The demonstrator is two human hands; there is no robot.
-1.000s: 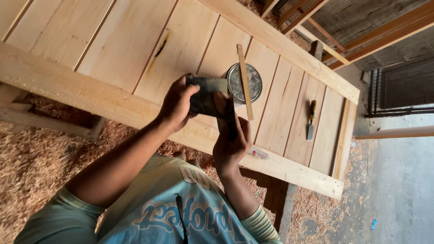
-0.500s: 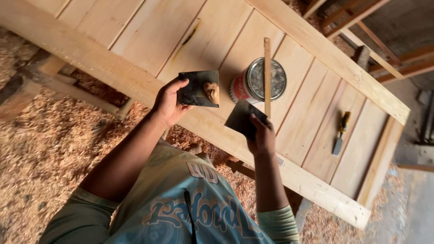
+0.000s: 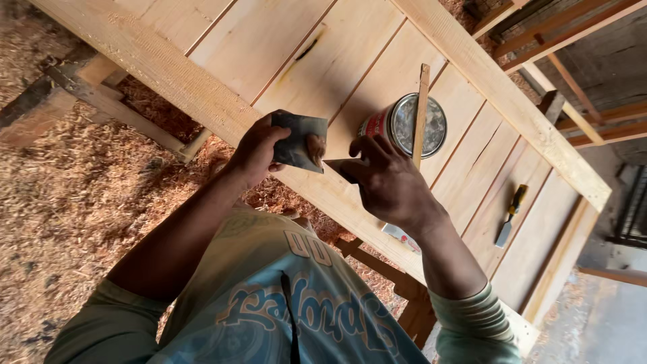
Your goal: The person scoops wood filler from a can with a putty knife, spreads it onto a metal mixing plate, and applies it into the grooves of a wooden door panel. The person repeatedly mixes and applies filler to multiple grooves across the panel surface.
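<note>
My left hand [image 3: 259, 149] holds a dark square piece of sandpaper [image 3: 300, 140] with a tan smear on it, above the edge of a pale wooden door panel [image 3: 283, 47]. My right hand [image 3: 389, 182] grips a second dark piece [image 3: 339, 168], mostly hidden behind the fingers. Just beyond my hands an open tin can [image 3: 408, 125] with a red side stands on the panel, and a thin wooden stick [image 3: 421, 114] rests across its rim.
A chisel [image 3: 509, 216] with a yellow and black handle lies on the boards to the right. Wood shavings [image 3: 74, 202] cover the ground on the left. Trestle legs [image 3: 87, 87] support the panel. Timber frames [image 3: 573, 61] stand at the upper right.
My hands have separated one dark sheet into two pieces, one in each hand. The view has shifted, and both hands are now closer to the can.
</note>
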